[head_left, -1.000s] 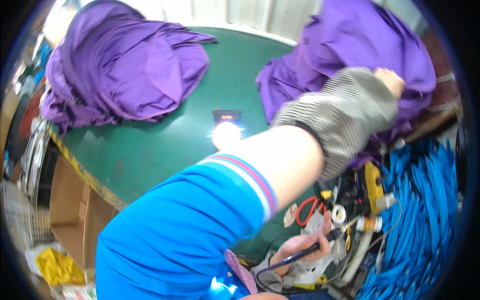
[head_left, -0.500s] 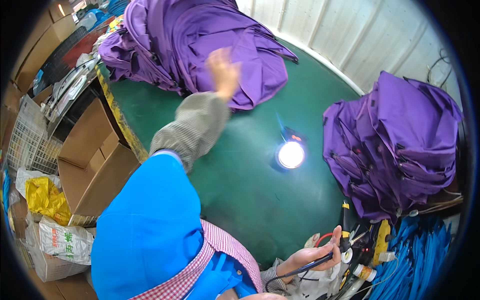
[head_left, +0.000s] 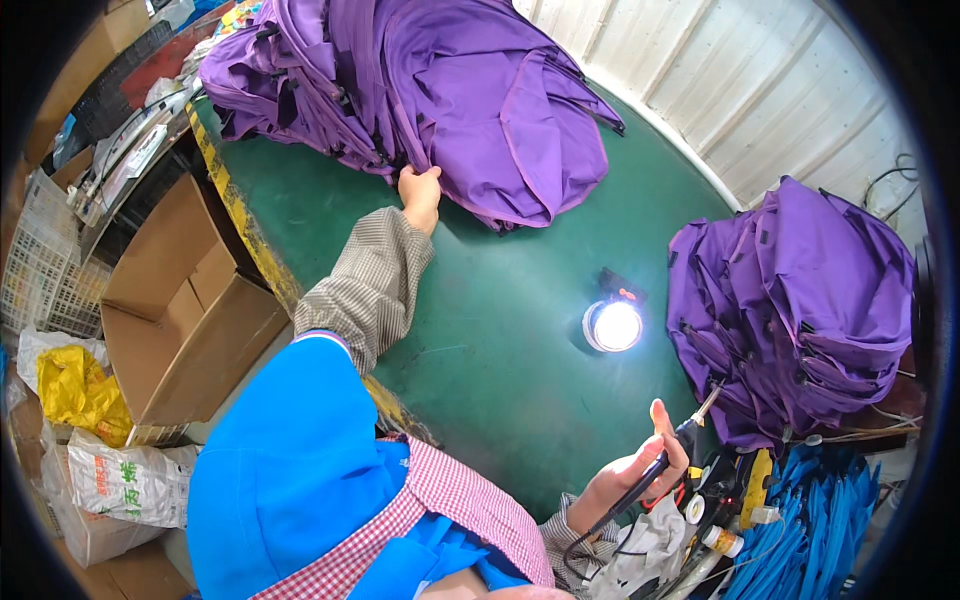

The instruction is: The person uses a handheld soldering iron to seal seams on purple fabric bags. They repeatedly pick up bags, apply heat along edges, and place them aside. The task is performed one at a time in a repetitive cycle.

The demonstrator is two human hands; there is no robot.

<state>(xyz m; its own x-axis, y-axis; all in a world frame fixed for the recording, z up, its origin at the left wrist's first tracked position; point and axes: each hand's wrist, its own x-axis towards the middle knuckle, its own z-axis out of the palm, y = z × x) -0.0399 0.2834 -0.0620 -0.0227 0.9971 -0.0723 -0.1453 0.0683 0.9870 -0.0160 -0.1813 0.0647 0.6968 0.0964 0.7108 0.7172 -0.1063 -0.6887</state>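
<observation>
While R hand [head_left: 620, 476] curls round corded tool [head_left: 650, 474], lower rt of frame, tip [head_left: 709, 400] shd stay off purple pile [head_left: 800, 290], far rt | lit lamp [head_left: 612, 327], ctr-rt | L hand [head_left: 420, 197] pinches edge of purple cloth [head_left: 520, 130], upper ctr; light, steady hold advised

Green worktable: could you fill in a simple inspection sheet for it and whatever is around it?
Surface: green table, yellow-marked edge worn.
Job's things: left purple fabric pile, right purple fabric pile; pen-shaped tool with metal tip.
Clutter: lit round lamp; white roll, small bottle, bundled blue strips.
Hands: left hand pinches the left pile's edge; right hand holds the tool.
Cables: black cord from the tool's lower end.
Surroundings: open cardboard box, white ribbed wall.
</observation>
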